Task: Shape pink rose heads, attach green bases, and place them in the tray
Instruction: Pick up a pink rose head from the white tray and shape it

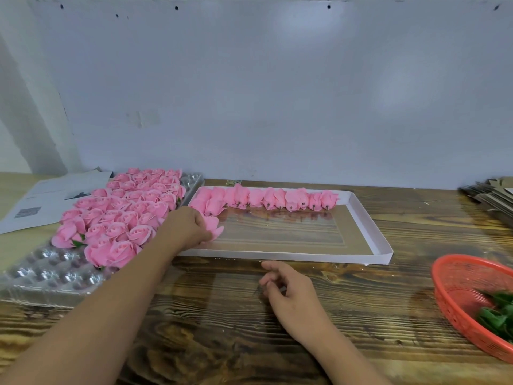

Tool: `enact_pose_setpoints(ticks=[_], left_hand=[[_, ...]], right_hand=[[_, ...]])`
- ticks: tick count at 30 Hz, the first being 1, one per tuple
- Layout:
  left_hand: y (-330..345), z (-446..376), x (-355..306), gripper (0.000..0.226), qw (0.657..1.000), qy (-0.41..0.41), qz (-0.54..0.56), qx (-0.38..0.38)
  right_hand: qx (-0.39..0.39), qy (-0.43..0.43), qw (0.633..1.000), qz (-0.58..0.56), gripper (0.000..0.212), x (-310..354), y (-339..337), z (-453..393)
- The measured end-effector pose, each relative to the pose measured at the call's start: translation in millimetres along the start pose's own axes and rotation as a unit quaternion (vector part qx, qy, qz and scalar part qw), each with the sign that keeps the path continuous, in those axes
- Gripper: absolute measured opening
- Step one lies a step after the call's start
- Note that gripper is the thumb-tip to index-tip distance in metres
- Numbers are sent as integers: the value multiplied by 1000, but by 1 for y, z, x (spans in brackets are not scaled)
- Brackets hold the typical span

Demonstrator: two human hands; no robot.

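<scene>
pink rose head (213,228) in left hand (186,227)

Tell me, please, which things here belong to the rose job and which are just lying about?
Part of the job:
left hand holding a rose
white tray
plastic tray of roses
red basket of green bases

Lying about:
printed paper
cardboard stack

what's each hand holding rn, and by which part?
Left hand grips a pink rose head by its side, at the left end of the white tray. Right hand has curled fingers; whether it holds anything cannot be told.
</scene>
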State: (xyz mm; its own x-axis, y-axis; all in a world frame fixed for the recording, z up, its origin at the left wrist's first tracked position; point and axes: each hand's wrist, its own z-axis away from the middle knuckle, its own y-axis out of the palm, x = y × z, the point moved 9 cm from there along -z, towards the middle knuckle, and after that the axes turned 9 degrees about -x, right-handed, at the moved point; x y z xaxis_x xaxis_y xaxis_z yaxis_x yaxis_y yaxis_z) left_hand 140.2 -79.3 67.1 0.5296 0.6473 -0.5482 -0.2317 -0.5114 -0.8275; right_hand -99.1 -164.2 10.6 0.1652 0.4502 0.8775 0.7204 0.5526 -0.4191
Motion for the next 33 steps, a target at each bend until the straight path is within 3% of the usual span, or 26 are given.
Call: enact_pose_setpoints(ticks=[8, 13, 18, 25, 33], left_hand=[[-3, 17, -8, 22, 986, 26, 154, -53], [6, 35, -22, 26, 963, 16, 265, -45], [33, 71, -49, 28, 927, 48, 371, -1], [53, 101, -64, 23, 915, 94, 390, -43], [59, 107, -64, 24, 909, 114, 398, -42]], right_hand=[[1, 4, 1000, -10, 35, 2, -1, 1], [-9, 24, 999, -37, 33, 2, -2, 1], [-45, 65, 985, -151, 30, 2, -7, -2], [-121, 95, 956, -249, 14, -5, -25, -6], [-93, 166, 909, -371, 11, -10, -21, -5]])
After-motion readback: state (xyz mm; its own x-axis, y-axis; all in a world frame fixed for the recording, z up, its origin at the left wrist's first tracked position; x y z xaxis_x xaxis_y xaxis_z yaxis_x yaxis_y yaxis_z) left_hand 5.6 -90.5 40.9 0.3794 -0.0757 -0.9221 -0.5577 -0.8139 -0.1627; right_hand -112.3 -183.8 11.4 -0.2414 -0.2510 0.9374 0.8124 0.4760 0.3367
